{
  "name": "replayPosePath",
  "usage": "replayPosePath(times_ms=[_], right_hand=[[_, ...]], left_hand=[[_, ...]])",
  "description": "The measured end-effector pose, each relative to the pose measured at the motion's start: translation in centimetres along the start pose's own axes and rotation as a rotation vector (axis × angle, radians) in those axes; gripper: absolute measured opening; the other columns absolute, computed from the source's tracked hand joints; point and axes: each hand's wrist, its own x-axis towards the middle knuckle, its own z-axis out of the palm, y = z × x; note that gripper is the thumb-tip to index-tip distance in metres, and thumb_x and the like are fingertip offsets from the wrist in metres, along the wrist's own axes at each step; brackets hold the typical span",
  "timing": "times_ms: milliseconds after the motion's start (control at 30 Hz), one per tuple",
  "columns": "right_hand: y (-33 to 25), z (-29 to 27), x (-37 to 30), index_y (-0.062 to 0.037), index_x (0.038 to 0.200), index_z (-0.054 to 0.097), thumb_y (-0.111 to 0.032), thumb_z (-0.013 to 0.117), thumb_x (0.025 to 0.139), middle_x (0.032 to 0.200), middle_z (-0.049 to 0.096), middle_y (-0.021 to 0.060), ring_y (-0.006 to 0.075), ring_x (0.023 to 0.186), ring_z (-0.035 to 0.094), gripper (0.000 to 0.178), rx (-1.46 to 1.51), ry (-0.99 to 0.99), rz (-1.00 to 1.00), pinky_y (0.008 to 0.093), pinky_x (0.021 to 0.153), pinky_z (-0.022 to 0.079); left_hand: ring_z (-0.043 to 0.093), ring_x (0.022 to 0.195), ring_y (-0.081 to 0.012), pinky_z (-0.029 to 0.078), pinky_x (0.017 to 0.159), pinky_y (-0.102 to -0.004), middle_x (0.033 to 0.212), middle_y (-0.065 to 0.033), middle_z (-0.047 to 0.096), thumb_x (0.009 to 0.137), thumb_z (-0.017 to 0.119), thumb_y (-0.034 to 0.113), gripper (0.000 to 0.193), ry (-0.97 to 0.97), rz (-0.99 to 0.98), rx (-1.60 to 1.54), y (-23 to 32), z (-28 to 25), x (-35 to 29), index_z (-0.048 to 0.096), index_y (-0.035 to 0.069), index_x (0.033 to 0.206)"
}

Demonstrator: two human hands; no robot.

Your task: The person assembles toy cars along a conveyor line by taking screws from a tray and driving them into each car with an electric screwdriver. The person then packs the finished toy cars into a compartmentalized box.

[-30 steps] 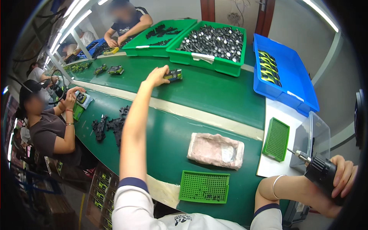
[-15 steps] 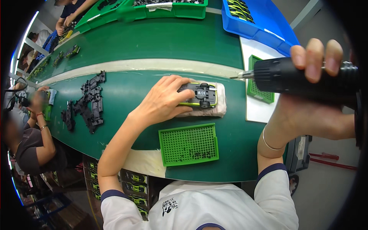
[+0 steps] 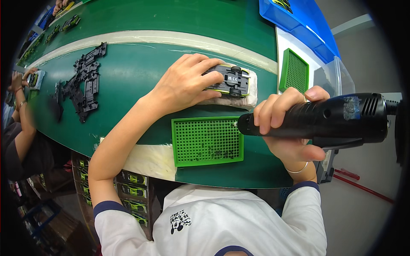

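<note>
The left hand (image 3: 187,82) grips the upturned car (image 3: 232,81), hiding one end from me; the right hand (image 3: 289,147) clasps the driver (image 3: 335,116), its bit (image 3: 236,124) barely visible.

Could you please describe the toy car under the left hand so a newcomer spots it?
On the green table, just beyond the near perforated tray, is a pale pad. The toy car lies on it, partly under the left hand; its upturned wheels and black underside set it apart from pad and tray.
</note>
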Motion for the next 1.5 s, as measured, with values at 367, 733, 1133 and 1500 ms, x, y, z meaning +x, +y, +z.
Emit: replayPosePath(times_ms=[367,733,1133,1500], right_hand=[[1.3,0.1,0.1,-0.0133,0.114,0.028,-0.066,0.054,0.07,0.069,0.047,0.0055,0.0165,0.054,0.051,0.073,-0.006,-0.001,0.001,0.0295,0.051,0.046],[-0.7,-0.2,1.7,-0.014,0.118,0.029,-0.071,0.054,0.065,0.068,0.046,0.005,0.0159,0.052,0.051,0.082,0.013,-0.027,-0.153,0.029,0.05,0.045],[1.1,-1.9,5.6,-0.0086,0.115,0.028,-0.07,0.043,0.075,0.067,0.046,0.0067,0.0154,0.049,0.048,0.075,-0.317,0.221,-0.087,0.0289,0.049,0.042],[2.2,-1.7,5.6,-0.0094,0.113,0.029,-0.072,0.045,0.071,0.066,0.046,0.0055,0.0135,0.048,0.047,0.077,-0.303,0.215,0.015,0.026,0.048,0.041]], left_hand=[[0.052,0.097,-0.0293,0.043,0.082,-0.0398,0.116,-0.0073,0.054,0.067,0.069,0.02,0.029,0.011,-0.022,0.004,0.1,0.1,-0.1,0.051,0.009,0.087],[0.053,0.097,-0.0295,0.043,0.082,-0.0406,0.114,-0.0084,0.055,0.062,0.072,0.017,0.031,0.007,-0.025,-0.026,0.0,-0.1,-0.1,0.052,0.008,0.085],[0.053,0.096,-0.0297,0.043,0.08,-0.0398,0.111,-0.0095,0.056,0.058,0.074,0.02,0.033,-0.015,-0.045,-0.083,0.1,-0.4,0.2,0.054,0.007,0.08],[0.053,0.095,-0.0293,0.043,0.079,-0.0397,0.111,-0.0088,0.056,0.059,0.074,0.021,0.031,-0.023,-0.061,-0.077,0.0,-0.3,0.2,0.055,0.006,0.078]])
